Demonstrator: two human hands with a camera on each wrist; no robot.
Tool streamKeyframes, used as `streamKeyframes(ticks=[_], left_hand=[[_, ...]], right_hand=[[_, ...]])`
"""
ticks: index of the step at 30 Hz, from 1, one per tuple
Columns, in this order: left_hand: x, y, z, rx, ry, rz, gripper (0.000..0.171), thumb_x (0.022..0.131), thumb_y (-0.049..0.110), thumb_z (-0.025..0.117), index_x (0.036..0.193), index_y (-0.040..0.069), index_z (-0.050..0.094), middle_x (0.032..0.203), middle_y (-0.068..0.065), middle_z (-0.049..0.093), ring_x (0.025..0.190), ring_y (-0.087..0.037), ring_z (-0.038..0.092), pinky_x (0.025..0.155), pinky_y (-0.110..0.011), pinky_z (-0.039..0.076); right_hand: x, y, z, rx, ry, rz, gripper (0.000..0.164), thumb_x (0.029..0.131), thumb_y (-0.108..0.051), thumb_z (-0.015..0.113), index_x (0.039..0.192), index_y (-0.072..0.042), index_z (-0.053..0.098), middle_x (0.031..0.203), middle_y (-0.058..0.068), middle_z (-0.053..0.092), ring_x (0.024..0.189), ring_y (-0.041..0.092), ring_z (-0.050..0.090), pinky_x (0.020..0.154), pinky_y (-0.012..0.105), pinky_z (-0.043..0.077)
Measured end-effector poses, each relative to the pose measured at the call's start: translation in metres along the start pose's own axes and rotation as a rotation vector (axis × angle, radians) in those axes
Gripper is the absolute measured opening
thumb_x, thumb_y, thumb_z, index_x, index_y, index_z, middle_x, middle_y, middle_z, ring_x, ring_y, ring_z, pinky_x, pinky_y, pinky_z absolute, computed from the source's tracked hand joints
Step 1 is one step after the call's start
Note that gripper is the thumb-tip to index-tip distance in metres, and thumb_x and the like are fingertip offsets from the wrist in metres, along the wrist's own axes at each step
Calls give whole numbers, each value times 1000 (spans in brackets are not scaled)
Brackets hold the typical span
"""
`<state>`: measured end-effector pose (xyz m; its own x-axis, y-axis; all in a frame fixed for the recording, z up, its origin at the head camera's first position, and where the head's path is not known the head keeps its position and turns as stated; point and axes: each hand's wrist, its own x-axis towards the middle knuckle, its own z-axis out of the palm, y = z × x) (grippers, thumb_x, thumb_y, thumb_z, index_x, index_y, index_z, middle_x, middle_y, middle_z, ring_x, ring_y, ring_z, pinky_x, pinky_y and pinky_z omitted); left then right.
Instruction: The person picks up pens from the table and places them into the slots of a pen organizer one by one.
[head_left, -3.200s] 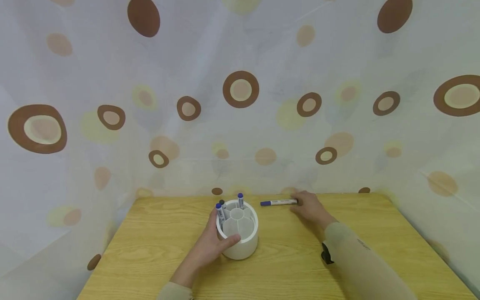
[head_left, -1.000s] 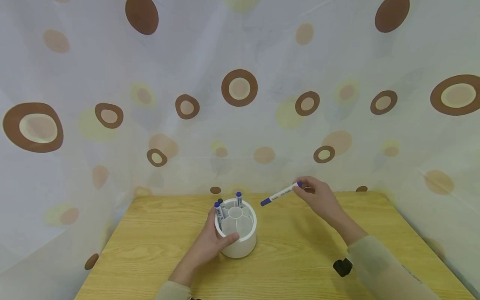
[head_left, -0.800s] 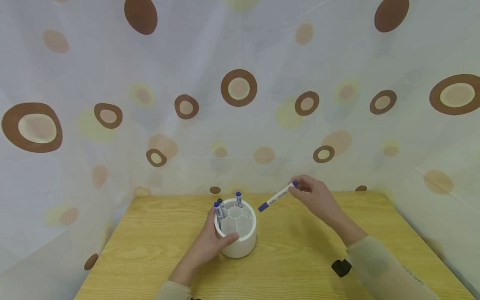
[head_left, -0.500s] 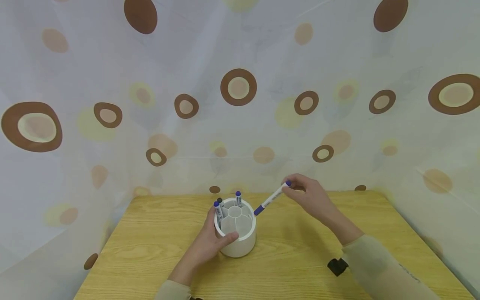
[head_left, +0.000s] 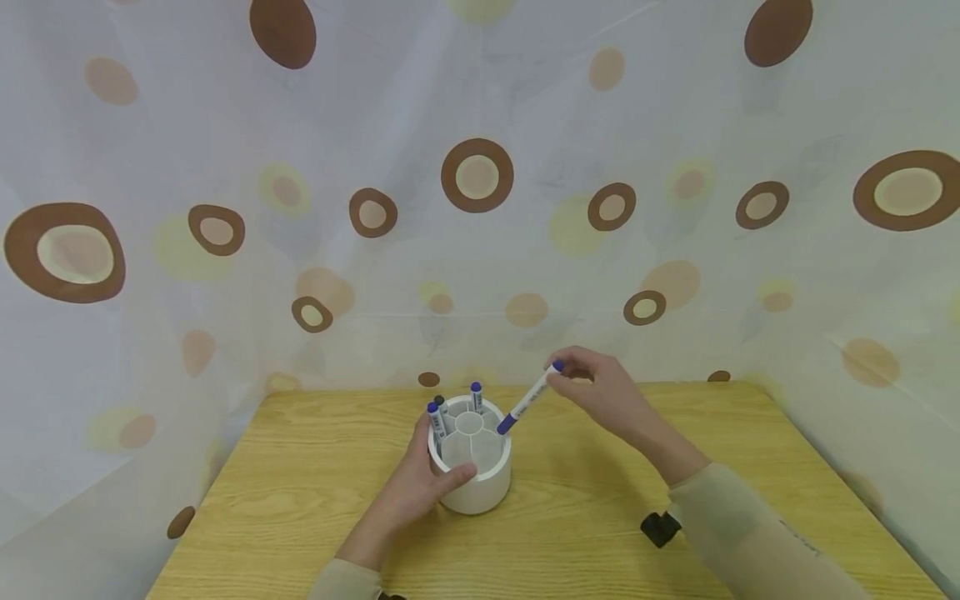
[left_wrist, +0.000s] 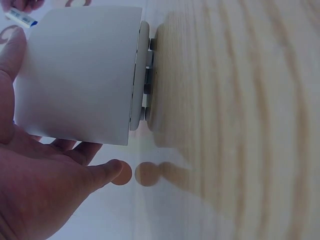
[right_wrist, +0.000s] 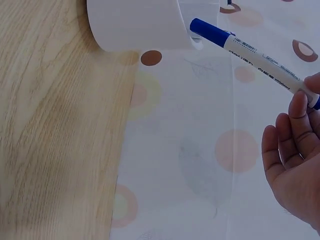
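Note:
A round white pen holder with several compartments stands on the wooden table. My left hand holds it from the left, thumb over the front rim and fingers along its far side. In my right hand a blue-capped whiteboard marker is pinched near its end, tilted with the cap downward. That cap overlaps the right rim of the holder in the head view. Two blue-capped markers, one at the left and one at the back, stand in the holder beside a black-capped marker.
The wooden table stretches out around the holder on both sides. Behind it hangs a pale curtain with brown and yellow dots, which also closes in the left and right sides.
My right hand has picked the marker up off the table, tilted it cap down and carried it left to the holder's rim. My left hand has stayed on the holder.

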<state>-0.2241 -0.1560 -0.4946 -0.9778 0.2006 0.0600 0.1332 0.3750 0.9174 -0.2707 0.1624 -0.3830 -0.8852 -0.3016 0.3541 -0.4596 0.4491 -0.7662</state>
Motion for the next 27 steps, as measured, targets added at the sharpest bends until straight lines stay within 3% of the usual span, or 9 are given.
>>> streamKeyframes(ticks=[11, 27], left_hand=[[1, -2, 0, 10, -3, -6, 128, 94, 50, 88, 177, 9, 0, 179, -26, 20, 161, -49, 29, 129, -70, 21], [0, -1, -1, -19, -6, 18, 126, 95, 45, 89, 177, 9, 0, 178, -28, 23, 160, -49, 31, 129, -69, 20]], right_hand=[[6, -6, 21, 14, -113, 22, 21, 108, -21, 73, 124, -9, 75, 116, 5, 73, 115, 29, 70, 97, 50, 60], [11, 1, 40, -23, -181, 13, 25, 108, -27, 73, 128, -12, 78, 113, 2, 73, 115, 28, 70, 100, 54, 59]])
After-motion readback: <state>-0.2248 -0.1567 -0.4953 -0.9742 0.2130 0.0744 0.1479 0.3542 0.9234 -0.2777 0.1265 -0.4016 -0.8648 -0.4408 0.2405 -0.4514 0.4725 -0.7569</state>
